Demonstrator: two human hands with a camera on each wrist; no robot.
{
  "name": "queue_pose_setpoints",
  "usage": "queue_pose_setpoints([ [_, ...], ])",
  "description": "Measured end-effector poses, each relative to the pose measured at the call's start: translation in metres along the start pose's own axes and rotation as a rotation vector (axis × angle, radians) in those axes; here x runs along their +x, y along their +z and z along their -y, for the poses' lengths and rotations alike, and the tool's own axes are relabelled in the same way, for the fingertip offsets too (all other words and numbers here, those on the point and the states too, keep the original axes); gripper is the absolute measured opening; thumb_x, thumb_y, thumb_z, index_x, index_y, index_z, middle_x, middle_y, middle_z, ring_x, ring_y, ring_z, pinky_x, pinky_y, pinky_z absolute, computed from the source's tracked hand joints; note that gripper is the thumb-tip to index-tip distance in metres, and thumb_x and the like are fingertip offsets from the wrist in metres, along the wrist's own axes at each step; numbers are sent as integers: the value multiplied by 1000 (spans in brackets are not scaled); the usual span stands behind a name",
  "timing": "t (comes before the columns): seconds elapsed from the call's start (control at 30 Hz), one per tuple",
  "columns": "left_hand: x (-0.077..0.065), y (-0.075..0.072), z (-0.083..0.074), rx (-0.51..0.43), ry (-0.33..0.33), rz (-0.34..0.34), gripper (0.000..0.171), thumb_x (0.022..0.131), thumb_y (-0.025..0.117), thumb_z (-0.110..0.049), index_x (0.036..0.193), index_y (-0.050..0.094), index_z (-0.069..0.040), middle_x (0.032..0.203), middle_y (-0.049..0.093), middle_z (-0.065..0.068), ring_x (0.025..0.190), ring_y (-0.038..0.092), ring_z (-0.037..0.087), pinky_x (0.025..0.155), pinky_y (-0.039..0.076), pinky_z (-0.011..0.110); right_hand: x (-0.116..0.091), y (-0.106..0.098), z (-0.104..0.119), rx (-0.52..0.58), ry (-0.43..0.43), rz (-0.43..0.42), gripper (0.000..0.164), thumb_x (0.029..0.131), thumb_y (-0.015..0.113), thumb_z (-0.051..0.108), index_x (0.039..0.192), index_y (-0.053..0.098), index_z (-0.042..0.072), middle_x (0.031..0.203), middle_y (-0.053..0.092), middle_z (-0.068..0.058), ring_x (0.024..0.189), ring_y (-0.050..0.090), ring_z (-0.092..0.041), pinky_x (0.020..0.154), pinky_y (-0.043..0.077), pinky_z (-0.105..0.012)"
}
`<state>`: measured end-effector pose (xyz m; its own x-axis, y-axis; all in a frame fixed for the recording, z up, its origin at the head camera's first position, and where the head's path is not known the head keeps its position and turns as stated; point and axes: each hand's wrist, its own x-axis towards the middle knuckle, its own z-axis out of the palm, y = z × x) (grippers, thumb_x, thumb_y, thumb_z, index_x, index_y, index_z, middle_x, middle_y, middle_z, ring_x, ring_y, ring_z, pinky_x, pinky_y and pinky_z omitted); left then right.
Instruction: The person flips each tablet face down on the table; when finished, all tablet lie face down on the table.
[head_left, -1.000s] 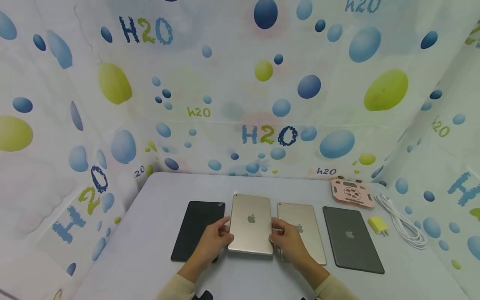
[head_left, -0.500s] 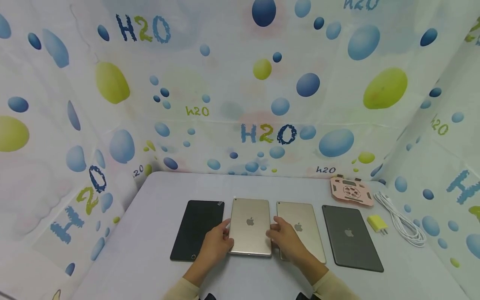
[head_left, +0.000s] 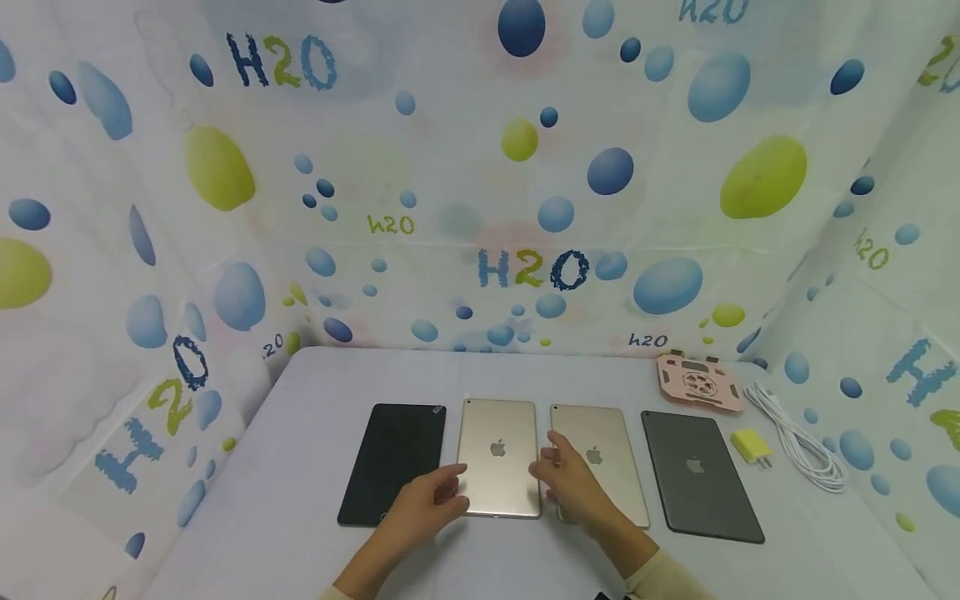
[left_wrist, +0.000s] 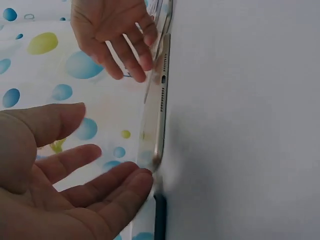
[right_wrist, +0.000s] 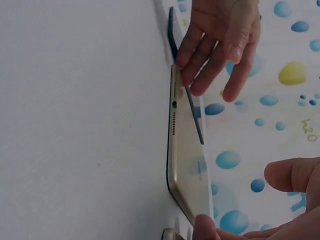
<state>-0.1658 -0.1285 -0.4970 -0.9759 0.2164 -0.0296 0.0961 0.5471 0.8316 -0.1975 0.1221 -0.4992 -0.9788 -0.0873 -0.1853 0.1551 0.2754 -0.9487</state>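
A gold tablet [head_left: 497, 479] lies back side up on the white table, its apple logo showing. Beside its left edge is my left hand [head_left: 422, 505], thumb and fingers spread, and the left wrist view has its fingertips [left_wrist: 145, 176] right at the tablet's corner. On the other side, my right hand [head_left: 573, 483] hovers with loose fingers near the right edge, partly covering a second gold tablet [head_left: 594, 425]. Neither hand grips anything. The right wrist view shows the port edge of the middle tablet [right_wrist: 174, 130] low against the tabletop.
To the left lies a black tablet [head_left: 397, 454], screen up, partly behind the left hand. A dark grey tablet [head_left: 701, 479] is at the right. Past it are a yellow charger plug [head_left: 747, 447], a coiled white cable [head_left: 806, 450] and a pink stand [head_left: 699, 383].
The gold tablet, held up between both hands a second ago, has come down onto the table. Both hands have let go; the left has drawn back slightly toward the front.
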Motion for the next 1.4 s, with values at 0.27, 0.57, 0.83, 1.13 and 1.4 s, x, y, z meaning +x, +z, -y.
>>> queue_pose_setpoints([
  [0.27,-23,-48,18,-184,-110,-72,43,96,70,-15,137,62,-6,133,66,14,120,64,28,97,55,43,-5,22,22,189,-45,165,75,99,62,24,160,24,6,154,40,-27,133,50,-45,101,50,-56],
  [0.57,-27,-95,46,-144,-302,-165,50,103,59,-22,148,49,-4,152,48,24,141,43,44,110,42,57,-4,80,35,542,93,328,72,98,61,23,158,27,4,153,34,-30,133,46,-44,101,49,-60],
  [0.83,-24,-94,55,-170,-313,-164,49,103,59,-20,148,50,-3,156,41,27,143,38,50,111,39,61,1,103,35,631,159,334,70,94,59,18,156,30,3,159,23,-36,141,33,-58,98,45,-69],
  [1.13,-17,-94,60,-268,-332,-159,50,104,58,-22,149,48,-3,153,45,27,141,43,44,115,34,60,6,109,42,666,189,317,70,94,58,15,158,30,5,158,27,-31,131,44,-52,95,50,-66],
  [1.4,-15,-103,59,-397,-351,-112,55,106,53,-29,153,42,-4,158,38,25,147,33,45,117,28,65,7,109,47,644,216,284,70,94,59,13,157,30,4,153,31,-32,124,45,-48,95,55,-53],
])
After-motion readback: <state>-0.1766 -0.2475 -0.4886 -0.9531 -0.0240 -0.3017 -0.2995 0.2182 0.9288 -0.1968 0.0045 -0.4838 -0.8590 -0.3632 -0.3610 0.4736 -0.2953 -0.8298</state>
